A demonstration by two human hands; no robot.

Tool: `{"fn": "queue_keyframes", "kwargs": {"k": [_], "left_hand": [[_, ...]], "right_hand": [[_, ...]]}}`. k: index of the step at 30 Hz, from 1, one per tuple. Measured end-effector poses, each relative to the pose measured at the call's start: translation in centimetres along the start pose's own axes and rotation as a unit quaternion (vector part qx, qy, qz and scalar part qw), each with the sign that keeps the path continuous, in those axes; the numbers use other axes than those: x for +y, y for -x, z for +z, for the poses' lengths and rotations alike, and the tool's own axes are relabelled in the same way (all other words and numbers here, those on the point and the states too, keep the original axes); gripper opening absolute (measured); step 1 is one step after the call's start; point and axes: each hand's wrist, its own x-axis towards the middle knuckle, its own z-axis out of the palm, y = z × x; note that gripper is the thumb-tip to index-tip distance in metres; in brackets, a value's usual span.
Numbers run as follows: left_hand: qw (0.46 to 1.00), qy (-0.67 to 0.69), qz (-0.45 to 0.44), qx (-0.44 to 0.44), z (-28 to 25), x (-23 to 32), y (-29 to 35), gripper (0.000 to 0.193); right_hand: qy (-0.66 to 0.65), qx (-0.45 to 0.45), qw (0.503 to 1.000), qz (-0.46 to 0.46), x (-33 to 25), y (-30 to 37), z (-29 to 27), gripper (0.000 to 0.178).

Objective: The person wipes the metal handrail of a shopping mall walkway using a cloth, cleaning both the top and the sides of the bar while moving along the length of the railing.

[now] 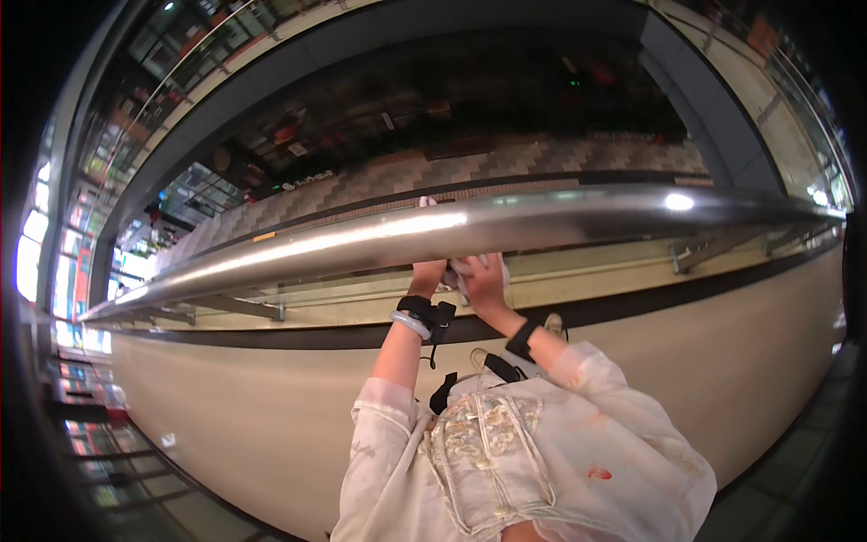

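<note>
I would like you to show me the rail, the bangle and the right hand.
Rail (pixel 533 222): head view, middle of its metal tube.
Bangle (pixel 411 324): head view, front of its pale band.
Right hand (pixel 482 279): head view, back of the hand.

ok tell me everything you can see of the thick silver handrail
The thick, round, silver metal-looking handrail is smooth and glossy, with bright glare along its left half. It crosses the view side to side, above straight grey brackets. The bare left hand and bare right hand are at its near edge; contact is unclear.
</note>
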Motion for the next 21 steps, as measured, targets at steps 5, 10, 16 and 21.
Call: {"fn": "queue_keyframes", "kwargs": {"k": [5,10,16,21], "left_hand": [[0.98,-0.031,0.133,0.146,0.9,1.1,-1.1,0.055],[0.994,0.085,0.002,0.065,0.9,-0.3,0.7,0.038],[0.959,-0.023,0.051,0.279,1.8,0.4,3.5,0.028],[0.923,0.295,-0.035,0.245,-1.9,0.3,4.1,0.018]], "right_hand": [[-0.065,0.057,0.993,0.075,2.2,-2.8,0.2,0.027],[-0.055,-0.067,0.994,-0.065,-2.3,-9.6,-0.6,0.043],[-0.021,-0.051,0.985,-0.164,-3.5,-8.4,-1.0,0.04],[0.092,-0.109,0.985,-0.099,3.7,-4.8,1.8,0.023]]}}
